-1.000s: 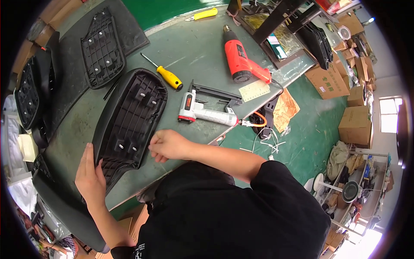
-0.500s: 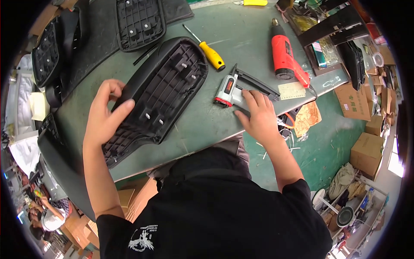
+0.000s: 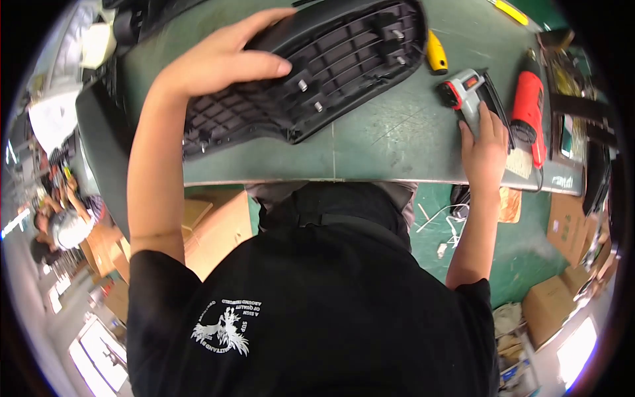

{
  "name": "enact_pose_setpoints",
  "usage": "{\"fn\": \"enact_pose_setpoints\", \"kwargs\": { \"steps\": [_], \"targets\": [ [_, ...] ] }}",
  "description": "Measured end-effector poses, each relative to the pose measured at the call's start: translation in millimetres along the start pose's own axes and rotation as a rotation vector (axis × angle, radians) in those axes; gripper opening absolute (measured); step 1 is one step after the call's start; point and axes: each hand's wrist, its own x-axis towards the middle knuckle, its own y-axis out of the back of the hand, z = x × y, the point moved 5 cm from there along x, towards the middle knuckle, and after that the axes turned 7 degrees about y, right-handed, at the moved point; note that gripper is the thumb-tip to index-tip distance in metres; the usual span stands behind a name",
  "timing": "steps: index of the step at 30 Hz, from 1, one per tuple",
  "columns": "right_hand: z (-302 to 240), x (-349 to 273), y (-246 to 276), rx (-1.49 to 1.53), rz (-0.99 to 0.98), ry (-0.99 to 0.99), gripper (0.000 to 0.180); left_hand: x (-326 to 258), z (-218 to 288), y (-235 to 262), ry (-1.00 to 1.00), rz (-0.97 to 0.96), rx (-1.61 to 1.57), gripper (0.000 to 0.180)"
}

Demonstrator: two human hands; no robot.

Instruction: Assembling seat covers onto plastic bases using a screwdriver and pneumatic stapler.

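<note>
With the picture's middle as the clock's centre, the black seat [image 3: 350,59] lies at twelve o'clock on the bench [image 3: 390,155], its ribbed underside facing up with several metal studs [image 3: 303,85] standing out of it. Its narrower end points toward ten o'clock and its broad end toward one o'clock.

The right hand [image 3: 488,149], a little past two o'clock, has just left the near edge of the seat and gone to the staple gun [image 3: 468,99]. Thumb and fingers now lie on either side of the grey handle and appear to be grasping it; the tool looks to be at bench level, though whether any weight is off the surface I cannot tell. The left hand [image 3: 221,63], at eleven o'clock, has shifted from the narrow end up along the seat's far side. It is spread wide, fingers stretched over the outer wall and thumb above the ribs, not clenched; how hard it presses is not visible.

The change, as I judge it, is from two bare hands about the seat to one steadying it while the other has a tool.

The yellow screwdriver handle [image 3: 436,54] shows at one o'clock, just beside the broad end. The red heat gun [image 3: 527,99] lies at two o'clock, beyond the staple gun, untouched.
</note>
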Motion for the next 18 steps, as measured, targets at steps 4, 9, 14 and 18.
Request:
{"fn": "enact_pose_setpoints", "kwargs": {
  "steps": [4, 9, 14, 18],
  "targets": [
    [-36, 16, 12, 0.026, 0.151, 0.155, 0.041, -6, 16, 6, 0.200, -0.114, -0.111, 0.088],
    [-63, 67, -7, 0.140, 0.126, 0.323, 0.034, -4, 0, 13, 0.179, -0.074, -0.126, 0.084],
    [-49, 110, -60, 0.052, -0.106, 0.204, 0.048, 6, -13, 22, 0.027, 0.072, -0.139, 0.072],
    [-34, 130, -73, 0.002, -0.302, 0.035, 0.061, 11, -13, 41, -0.032, 0.219, -0.029, 0.044]
  ]
}}
